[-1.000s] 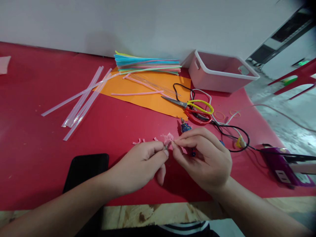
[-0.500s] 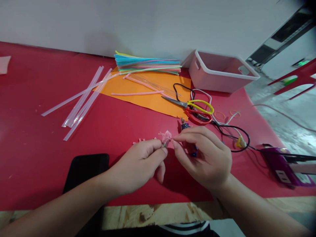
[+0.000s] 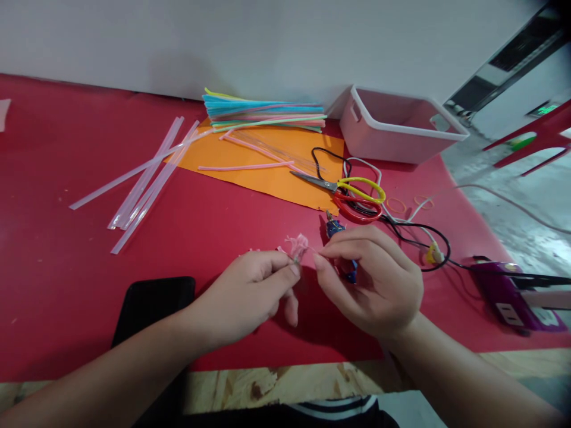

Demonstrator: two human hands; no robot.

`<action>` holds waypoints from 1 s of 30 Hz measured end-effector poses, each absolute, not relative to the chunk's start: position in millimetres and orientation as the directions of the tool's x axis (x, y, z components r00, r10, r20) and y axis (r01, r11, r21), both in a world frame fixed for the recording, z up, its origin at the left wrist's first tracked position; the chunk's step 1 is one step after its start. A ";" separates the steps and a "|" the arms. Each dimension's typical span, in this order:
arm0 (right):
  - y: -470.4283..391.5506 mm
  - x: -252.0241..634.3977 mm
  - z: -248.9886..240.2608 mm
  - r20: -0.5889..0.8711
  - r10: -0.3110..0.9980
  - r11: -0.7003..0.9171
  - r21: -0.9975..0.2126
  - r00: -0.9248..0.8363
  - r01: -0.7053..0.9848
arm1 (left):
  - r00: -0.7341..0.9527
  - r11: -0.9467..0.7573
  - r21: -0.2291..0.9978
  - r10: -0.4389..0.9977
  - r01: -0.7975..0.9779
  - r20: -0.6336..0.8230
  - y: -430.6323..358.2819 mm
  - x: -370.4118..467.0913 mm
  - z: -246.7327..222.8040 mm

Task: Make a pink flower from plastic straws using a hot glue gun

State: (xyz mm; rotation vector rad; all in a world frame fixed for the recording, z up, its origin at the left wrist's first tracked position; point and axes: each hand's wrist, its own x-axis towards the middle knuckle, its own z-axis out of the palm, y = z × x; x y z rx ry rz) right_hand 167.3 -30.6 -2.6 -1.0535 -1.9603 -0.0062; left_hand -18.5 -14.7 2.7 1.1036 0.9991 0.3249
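Above the red tabletop, my left hand (image 3: 250, 294) is closed, thumb and forefinger pinching the base of a small frilly pink craft flower (image 3: 298, 245). Some green shows at that base. My right hand (image 3: 372, 279) is closed too, its thumb and forefinger pinching the end of a thin pink strand (image 3: 311, 249) that reaches to the flower. Partly hidden behind the right hand lies a dark blue tool with a metal tip, which looks like a glue gun (image 3: 334, 227). Small pink scraps (image 3: 254, 250) lie just beyond my left hand.
Scissors (image 3: 357, 193) and tangled cables (image 3: 414, 227) lie beyond my right hand, near a purple power strip (image 3: 508, 294). Orange paper (image 3: 267, 183) carries pipe cleaners (image 3: 267, 110). Around them are glue sticks (image 3: 149, 184), a pink bin (image 3: 383, 139) and a black phone (image 3: 154, 303).
My right fingertips have drawn slightly right, away from the flower, and more of the pink strand shows between the hands. The view has shifted slightly.
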 end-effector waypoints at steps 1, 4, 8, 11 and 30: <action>-30.4 168.1 -2.1 0.699 0.677 0.630 -0.390 -0.229 0.671 | 0.542 0.464 0.861 0.677 0.211 -0.497 -13.1 -19.7 3.2; -27.3 171.6 -5.0 0.691 0.698 0.589 -0.402 -0.190 0.702 | 0.475 0.469 0.881 0.761 0.065 -0.441 -7.7 -24.0 4.6; -18.9 176.1 -18.9 0.553 0.769 0.565 -0.353 -0.320 0.746 | 0.360 0.549 0.817 0.808 -0.176 -0.465 -2.7 -27.5 5.4; -15.2 175.1 -27.5 0.413 0.796 0.581 -0.316 -0.443 0.750 | 0.342 0.595 0.782 0.785 -0.186 -0.516 -1.8 -27.3 4.2; -25.0 167.4 -10.3 0.147 0.978 0.195 -0.903 -0.151 0.382 | 0.299 0.497 0.803 0.861 -0.329 -0.411 -2.8 -28.5 -4.2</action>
